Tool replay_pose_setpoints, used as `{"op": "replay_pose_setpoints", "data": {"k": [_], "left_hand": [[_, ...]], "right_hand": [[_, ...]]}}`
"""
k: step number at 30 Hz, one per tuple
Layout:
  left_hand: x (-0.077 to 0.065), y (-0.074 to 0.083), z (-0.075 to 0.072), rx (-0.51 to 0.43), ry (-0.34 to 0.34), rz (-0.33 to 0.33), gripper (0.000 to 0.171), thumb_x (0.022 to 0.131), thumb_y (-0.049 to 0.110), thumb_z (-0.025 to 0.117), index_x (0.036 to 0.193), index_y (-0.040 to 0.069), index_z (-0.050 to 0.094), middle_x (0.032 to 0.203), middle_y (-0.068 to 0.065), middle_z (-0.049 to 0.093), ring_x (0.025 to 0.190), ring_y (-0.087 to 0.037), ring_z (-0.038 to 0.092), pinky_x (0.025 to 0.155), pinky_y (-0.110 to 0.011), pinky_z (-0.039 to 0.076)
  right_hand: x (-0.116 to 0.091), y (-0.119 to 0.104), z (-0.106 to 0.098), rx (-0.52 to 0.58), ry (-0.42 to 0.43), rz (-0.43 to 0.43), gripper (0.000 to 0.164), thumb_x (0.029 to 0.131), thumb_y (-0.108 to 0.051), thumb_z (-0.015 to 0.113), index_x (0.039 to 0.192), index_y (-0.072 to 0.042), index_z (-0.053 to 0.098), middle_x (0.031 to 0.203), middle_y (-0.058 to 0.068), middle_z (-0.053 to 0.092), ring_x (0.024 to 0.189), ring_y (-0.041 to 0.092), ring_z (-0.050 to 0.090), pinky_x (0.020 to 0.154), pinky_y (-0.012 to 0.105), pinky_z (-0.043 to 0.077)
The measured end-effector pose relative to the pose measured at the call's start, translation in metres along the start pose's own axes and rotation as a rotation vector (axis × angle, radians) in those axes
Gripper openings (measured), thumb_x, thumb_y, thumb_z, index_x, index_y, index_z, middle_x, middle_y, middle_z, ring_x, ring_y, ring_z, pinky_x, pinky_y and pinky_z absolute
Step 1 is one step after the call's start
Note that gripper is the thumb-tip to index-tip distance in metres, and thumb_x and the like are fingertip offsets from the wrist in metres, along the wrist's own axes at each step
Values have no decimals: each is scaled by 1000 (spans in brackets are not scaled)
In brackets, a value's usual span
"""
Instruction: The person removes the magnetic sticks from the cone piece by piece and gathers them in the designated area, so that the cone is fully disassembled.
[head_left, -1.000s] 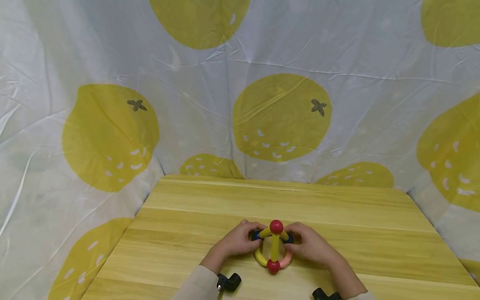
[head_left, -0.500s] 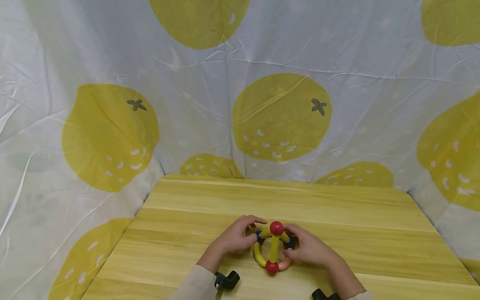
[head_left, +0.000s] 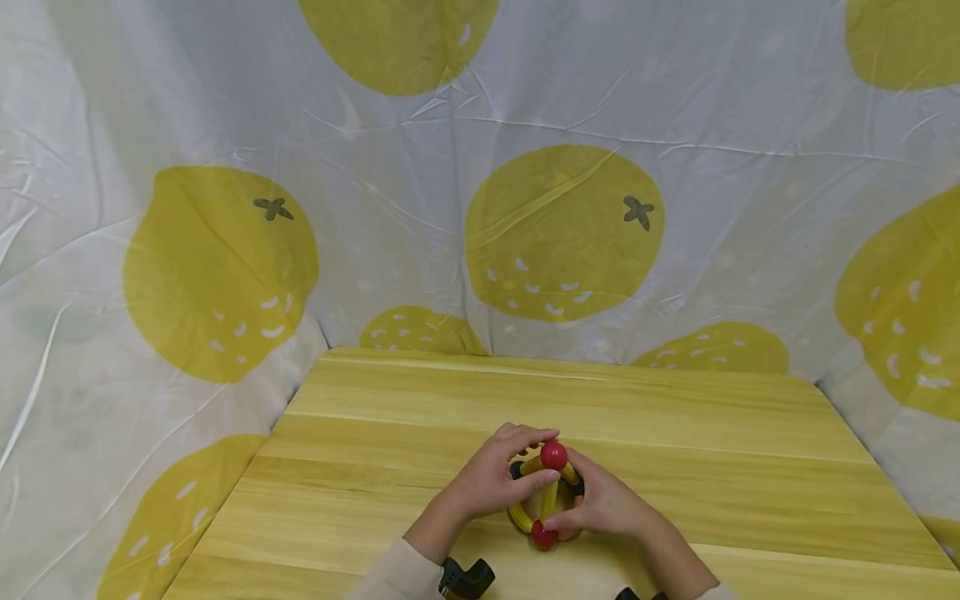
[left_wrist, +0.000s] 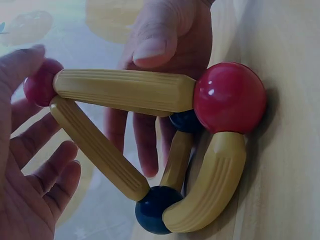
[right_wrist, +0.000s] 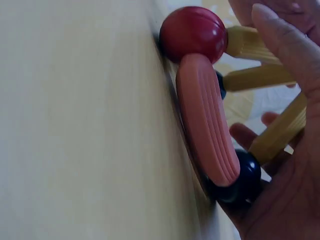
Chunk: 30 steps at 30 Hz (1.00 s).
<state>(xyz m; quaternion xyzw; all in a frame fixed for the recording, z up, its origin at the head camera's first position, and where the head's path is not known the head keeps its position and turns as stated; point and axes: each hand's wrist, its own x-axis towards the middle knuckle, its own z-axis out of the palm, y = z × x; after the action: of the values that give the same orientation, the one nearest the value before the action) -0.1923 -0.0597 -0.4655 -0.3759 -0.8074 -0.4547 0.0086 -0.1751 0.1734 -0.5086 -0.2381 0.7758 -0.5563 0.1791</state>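
Observation:
A ball-and-rod toy pyramid stands on the wooden table. Its top red ball (head_left: 554,455) joins yellow straight rods (left_wrist: 125,90) leading down to a lower red ball (head_left: 544,535) and dark blue balls (left_wrist: 158,210). Yellow and pink curved rods (right_wrist: 205,120) form the base ring. My left hand (head_left: 487,477) pinches the top ball between thumb and fingers; its other fingers hang loose. Around the right side lies my right hand (head_left: 611,500), thumb stretched towards the lower red ball, relaxed fingers behind the frame, palm close by a dark blue ball (right_wrist: 247,172).
The wooden table (head_left: 390,417) reaches back to a white curtain (head_left: 405,208) printed with yellow lemons. Black wrist devices (head_left: 467,577) sit below both hands, at the cuffs of the light sleeves (head_left: 401,575).
My left hand has left the left blue ball and moved up and right to the top red ball. The right thumb has shifted left, towards the lower red ball. The pyramid stays nearly in place.

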Motion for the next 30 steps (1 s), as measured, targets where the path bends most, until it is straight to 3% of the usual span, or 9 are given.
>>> {"op": "replay_pose_setpoints", "data": {"k": [3, 7, 11, 15, 19, 24, 30], "left_hand": [[0, 3, 1, 9, -14, -42, 50, 96, 35, 72, 144, 26, 59, 128, 5, 67, 115, -21, 57, 95, -37, 54], [-1, 2, 3, 5, -14, -62, 48, 96, 35, 72, 142, 26, 61, 122, 5, 66, 111, -19, 57, 91, -39, 55], [0, 1, 5, 3, 0, -54, 46, 95, 34, 74, 138, 25, 63, 121, 4, 66, 108, -19, 58, 89, -35, 56], [0, 3, 5, -19, 11, -43, 45, 95, 34, 74, 137, 22, 64, 120, 2, 67, 108, -18, 58, 89, -30, 55], [0, 4, 7, -48, 25, -47, 43, 95, 32, 74, 135, 19, 65, 119, 1, 67, 109, -16, 59, 93, -32, 55], [0, 4, 9, -53, 63, -33, 43, 91, 28, 78, 131, 14, 67, 118, 0, 67, 109, -24, 59, 94, -37, 55], [0, 3, 10, -43, 103, 4, 43, 89, 27, 81, 128, 16, 68, 118, 1, 68, 107, -25, 59, 91, -37, 56]], "right_hand": [[1, 2, 3, -9, 32, -6, 88, 80, -24, 89, 152, -31, 39, 130, 11, 60, 101, 21, 65, 69, 36, 61], [2, 1, 7, -41, 79, -6, 89, 78, -27, 90, 151, -34, 40, 133, 8, 59, 104, 22, 64, 75, 34, 60], [2, -1, 8, -64, 94, -21, 86, 79, -26, 90, 150, -31, 41, 130, 7, 62, 103, 20, 65, 80, 30, 57], [1, -2, 8, -51, 84, -10, 85, 79, -25, 90, 149, -31, 42, 129, 8, 63, 103, 20, 65, 73, 32, 60], [1, -3, 9, -29, 75, 13, 85, 80, -25, 89, 149, -34, 41, 129, 12, 62, 102, 22, 65, 67, 35, 61], [1, -3, 9, 16, 54, 33, 87, 82, -22, 87, 152, -36, 37, 129, 16, 59, 101, 24, 65, 61, 40, 62], [1, 0, 9, -13, 60, 22, 90, 81, -25, 88, 153, -39, 35, 137, 10, 56, 106, 22, 63, 68, 37, 62]]}}
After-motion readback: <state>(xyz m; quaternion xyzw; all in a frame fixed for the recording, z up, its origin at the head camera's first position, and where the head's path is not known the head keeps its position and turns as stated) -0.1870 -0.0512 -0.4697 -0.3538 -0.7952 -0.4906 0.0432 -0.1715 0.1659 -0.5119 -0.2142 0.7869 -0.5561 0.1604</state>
